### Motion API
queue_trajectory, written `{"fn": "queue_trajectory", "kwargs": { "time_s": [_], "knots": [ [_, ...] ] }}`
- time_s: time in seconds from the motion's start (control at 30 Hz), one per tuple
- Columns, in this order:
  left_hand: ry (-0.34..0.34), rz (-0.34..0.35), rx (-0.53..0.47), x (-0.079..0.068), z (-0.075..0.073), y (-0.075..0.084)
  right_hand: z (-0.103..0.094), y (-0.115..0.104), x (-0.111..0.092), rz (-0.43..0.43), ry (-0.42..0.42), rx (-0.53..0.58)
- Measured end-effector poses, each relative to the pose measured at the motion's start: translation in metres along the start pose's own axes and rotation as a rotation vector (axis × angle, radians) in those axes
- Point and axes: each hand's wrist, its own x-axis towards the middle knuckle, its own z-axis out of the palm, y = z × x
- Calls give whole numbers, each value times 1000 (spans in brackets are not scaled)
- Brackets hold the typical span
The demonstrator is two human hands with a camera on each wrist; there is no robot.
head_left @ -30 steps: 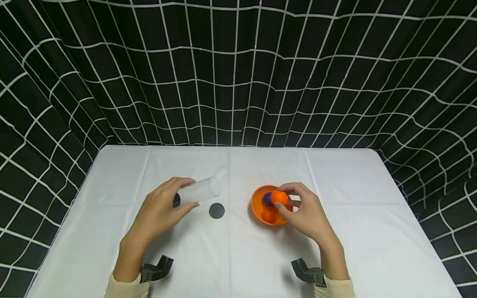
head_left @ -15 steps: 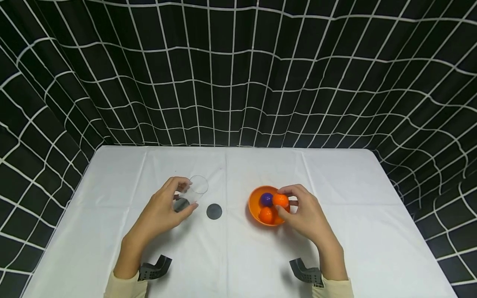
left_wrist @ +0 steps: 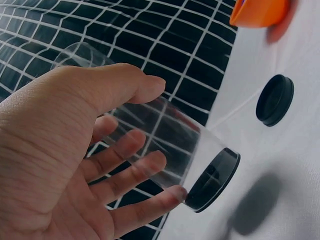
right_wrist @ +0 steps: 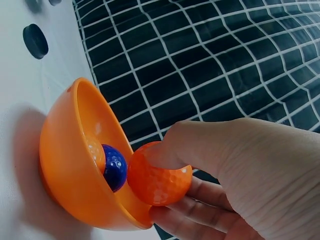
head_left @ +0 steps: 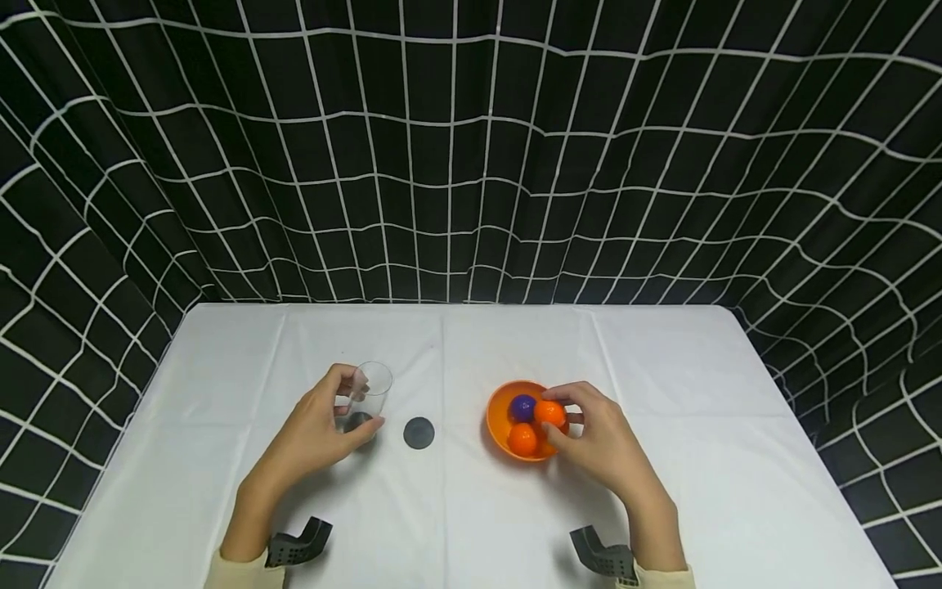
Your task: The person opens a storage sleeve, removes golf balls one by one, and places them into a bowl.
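My left hand (head_left: 316,438) grips a clear plastic tube (left_wrist: 165,135) with a black bottom cap (left_wrist: 215,182). In the head view the tube's mouth faces up, and a shadow beside the cap shows it raised off the cloth. Thumb and fingers of my right hand (head_left: 603,442) pinch an orange golf ball (right_wrist: 152,177) at the right rim of an orange bowl (head_left: 497,427). Inside the bowl lie a dark blue golf ball (head_left: 522,407) and another orange ball (head_left: 522,441), mostly hidden behind the wall in the right wrist view.
Between tube and bowl, a round black lid (head_left: 419,433) lies on the white tablecloth (head_left: 456,507). Dark curtain with white netting (head_left: 456,164) surrounds the back and sides of the table.
The tube has swung from lying tilted toward the right to nearly upright in my left hand. My right hand stays at the bowl with the orange golf ball, slightly lower.
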Motion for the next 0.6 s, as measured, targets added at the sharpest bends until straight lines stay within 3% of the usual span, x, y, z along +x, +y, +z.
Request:
{"fn": "queue_trajectory", "kwargs": {
  "time_s": [0.3,0.6],
  "knots": [
    [13,2,4,-2,-3,1,3,1,1,-19,19,-44],
    [23,7,-7,0,-5,5,-1,-1,0,-38,120,-45]
  ]
}}
